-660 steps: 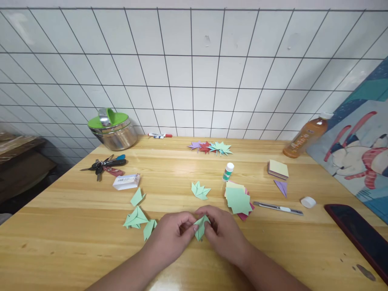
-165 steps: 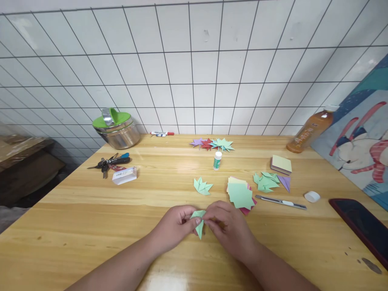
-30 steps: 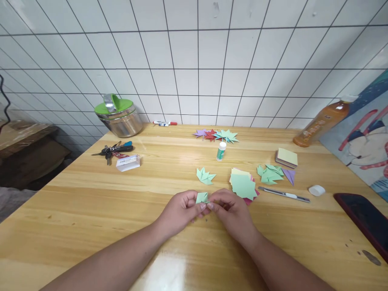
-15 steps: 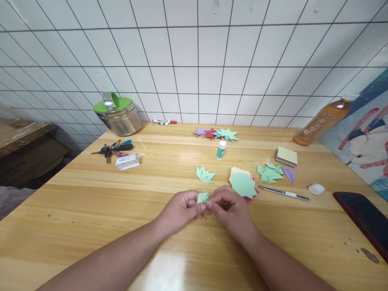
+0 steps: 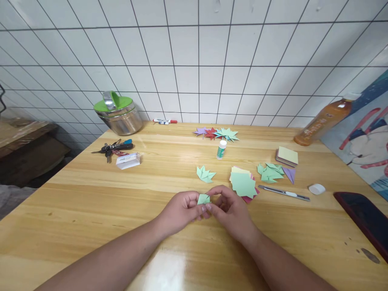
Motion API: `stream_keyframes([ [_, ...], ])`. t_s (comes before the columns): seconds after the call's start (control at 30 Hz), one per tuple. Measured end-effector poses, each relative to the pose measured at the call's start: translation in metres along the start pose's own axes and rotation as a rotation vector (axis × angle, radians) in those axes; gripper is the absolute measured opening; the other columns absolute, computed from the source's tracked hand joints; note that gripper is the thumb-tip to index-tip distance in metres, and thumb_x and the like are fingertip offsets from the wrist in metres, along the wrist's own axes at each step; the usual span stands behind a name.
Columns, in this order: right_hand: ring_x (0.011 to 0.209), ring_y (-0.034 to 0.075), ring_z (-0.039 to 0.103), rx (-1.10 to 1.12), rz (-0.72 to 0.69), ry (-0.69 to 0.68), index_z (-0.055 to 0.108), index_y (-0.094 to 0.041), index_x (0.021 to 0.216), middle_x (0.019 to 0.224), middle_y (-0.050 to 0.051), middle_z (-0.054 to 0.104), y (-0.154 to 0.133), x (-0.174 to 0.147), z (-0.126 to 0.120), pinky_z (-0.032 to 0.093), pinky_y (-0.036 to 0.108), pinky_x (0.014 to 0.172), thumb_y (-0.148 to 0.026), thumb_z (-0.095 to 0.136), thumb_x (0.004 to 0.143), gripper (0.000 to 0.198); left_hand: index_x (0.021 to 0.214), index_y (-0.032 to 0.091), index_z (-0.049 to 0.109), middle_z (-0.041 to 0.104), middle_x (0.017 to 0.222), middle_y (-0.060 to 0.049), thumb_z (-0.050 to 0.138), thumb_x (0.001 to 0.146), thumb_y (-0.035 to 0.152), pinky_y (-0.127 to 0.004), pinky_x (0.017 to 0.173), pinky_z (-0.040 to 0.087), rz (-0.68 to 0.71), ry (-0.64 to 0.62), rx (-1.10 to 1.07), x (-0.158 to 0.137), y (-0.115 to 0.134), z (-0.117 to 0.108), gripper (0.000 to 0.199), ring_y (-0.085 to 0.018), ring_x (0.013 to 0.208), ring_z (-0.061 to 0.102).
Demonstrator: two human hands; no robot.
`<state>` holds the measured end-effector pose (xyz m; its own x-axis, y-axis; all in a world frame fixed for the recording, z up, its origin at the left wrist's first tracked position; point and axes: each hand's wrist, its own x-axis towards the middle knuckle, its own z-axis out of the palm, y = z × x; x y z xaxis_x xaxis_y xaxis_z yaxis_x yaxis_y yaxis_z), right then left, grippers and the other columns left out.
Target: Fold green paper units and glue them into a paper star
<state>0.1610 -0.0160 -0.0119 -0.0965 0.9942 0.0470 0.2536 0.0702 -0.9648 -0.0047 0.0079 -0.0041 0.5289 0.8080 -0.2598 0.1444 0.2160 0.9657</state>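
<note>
Between my two hands is a small folded piece of green paper [image 5: 203, 199]. My left hand [image 5: 184, 208] is closed on its left and lower side, thumb in front. My right hand [image 5: 228, 206] pinches its right edge, the index finger at the upper corner and the thumb at the lower one. Just beyond lies a green folded-paper leaf shape [image 5: 205, 174]. A stack of loose paper sheets [image 5: 243, 184], green on top, lies beyond my right hand. Farther right are several folded green pieces [image 5: 270, 173] and a purple folded triangle [image 5: 289, 174].
A glue stick [image 5: 221, 149] stands uncapped-looking cap up behind, near finished paper stars [image 5: 226, 134]. To the right lie a utility knife [image 5: 284, 192], white cap [image 5: 317, 188], paper pad [image 5: 287, 156], phone [image 5: 363, 218] and bottle [image 5: 324, 121]. Left are keys [image 5: 112, 148], a small box [image 5: 128, 161] and a steel pot [image 5: 123, 117].
My right index finger has shifted up to the top corner of the green paper, and the paper has turned slightly. Both hands stay in nearly the same place.
</note>
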Motion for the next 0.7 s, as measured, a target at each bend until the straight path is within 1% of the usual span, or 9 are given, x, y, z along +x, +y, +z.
stream_keyframes([
  [0.1, 0.057, 0.009, 0.048, -0.019, -0.151, -0.021, 0.063, -0.022, 0.087, 0.088, 0.003, 0.060, -0.0012, 0.0001, -0.0013, 0.038, 0.021, 0.048, -0.021, 0.061, 0.074, 0.013, 0.074, 0.013, 0.058, 0.065, 0.068, -0.003, 0.062, 0.076, 0.038, -0.020, 0.057, 0.041, 0.027, -0.015, -0.011, -0.0004, 0.0004, -0.0001, 0.026, -0.010, 0.059, 0.056],
  [0.17, 0.059, 0.010, 0.050, -0.047, -0.192, -0.031, 0.064, -0.021, 0.085, 0.088, 0.004, 0.061, -0.0018, 0.0008, -0.0026, 0.039, 0.021, 0.049, -0.020, 0.060, 0.075, 0.011, 0.075, 0.013, 0.058, 0.064, 0.066, -0.002, 0.062, 0.076, 0.038, -0.020, 0.057, 0.041, 0.037, -0.033, -0.003, -0.0009, 0.0007, -0.0008, 0.025, -0.010, 0.059, 0.056],
  [0.23, 0.059, 0.010, 0.050, -0.091, -0.178, -0.032, 0.064, -0.021, 0.083, 0.083, 0.003, 0.060, -0.0021, 0.0016, -0.0038, 0.039, 0.021, 0.049, -0.020, 0.059, 0.075, 0.009, 0.075, 0.013, 0.059, 0.063, 0.065, -0.002, 0.063, 0.076, 0.038, -0.020, 0.058, 0.040, 0.058, -0.053, -0.002, -0.0015, 0.0007, -0.0015, 0.025, -0.011, 0.061, 0.056],
  [0.33, 0.056, 0.010, 0.048, -0.136, -0.136, -0.015, 0.063, -0.020, 0.080, 0.079, 0.002, 0.059, -0.0022, 0.0022, -0.0047, 0.038, 0.021, 0.048, -0.020, 0.059, 0.075, 0.007, 0.079, 0.013, 0.060, 0.063, 0.070, -0.002, 0.061, 0.077, 0.038, -0.020, 0.059, 0.039, 0.088, -0.051, -0.012, -0.0021, -0.0005, -0.0019, 0.025, -0.011, 0.064, 0.055],
  [0.43, 0.054, 0.009, 0.048, -0.120, -0.108, -0.006, 0.062, -0.019, 0.080, 0.076, 0.001, 0.059, -0.0015, 0.0024, -0.0036, 0.037, 0.020, 0.046, -0.021, 0.060, 0.075, 0.006, 0.084, 0.014, 0.061, 0.064, 0.075, -0.003, 0.055, 0.082, 0.041, -0.019, 0.055, 0.038, 0.069, -0.033, 0.006, -0.0022, -0.0016, -0.0019, 0.028, -0.010, 0.062, 0.054],
  [0.5, 0.053, 0.009, 0.047, -0.095, -0.101, -0.001, 0.062, -0.020, 0.085, 0.077, 0.001, 0.059, -0.0010, 0.0024, -0.0027, 0.037, 0.020, 0.045, -0.022, 0.060, 0.075, 0.010, 0.082, 0.013, 0.061, 0.064, 0.074, -0.004, 0.052, 0.083, 0.042, -0.019, 0.053, 0.038, 0.050, -0.012, 0.009, -0.0020, -0.0016, -0.0018, 0.030, -0.010, 0.060, 0.054],
  [0.6, 0.056, 0.009, 0.050, -0.076, -0.146, -0.030, 0.063, -0.022, 0.092, 0.083, 0.002, 0.061, -0.0002, 0.0022, -0.0025, 0.040, 0.020, 0.047, -0.022, 0.061, 0.075, 0.017, 0.076, 0.013, 0.060, 0.064, 0.069, -0.004, 0.055, 0.080, 0.043, -0.019, 0.051, 0.038, 0.022, 0.025, -0.025, -0.0013, -0.0001, -0.0021, 0.031, -0.010, 0.056, 0.053],
  [0.7, 0.061, 0.010, 0.053, -0.101, -0.192, -0.052, 0.065, -0.023, 0.092, 0.088, 0.003, 0.061, 0.0006, 0.0020, -0.0037, 0.042, 0.020, 0.049, -0.020, 0.060, 0.075, 0.018, 0.073, 0.012, 0.059, 0.064, 0.066, -0.004, 0.056, 0.079, 0.043, -0.020, 0.051, 0.038, 0.013, 0.012, -0.068, -0.0003, 0.0011, -0.0032, 0.031, -0.010, 0.054, 0.053],
])
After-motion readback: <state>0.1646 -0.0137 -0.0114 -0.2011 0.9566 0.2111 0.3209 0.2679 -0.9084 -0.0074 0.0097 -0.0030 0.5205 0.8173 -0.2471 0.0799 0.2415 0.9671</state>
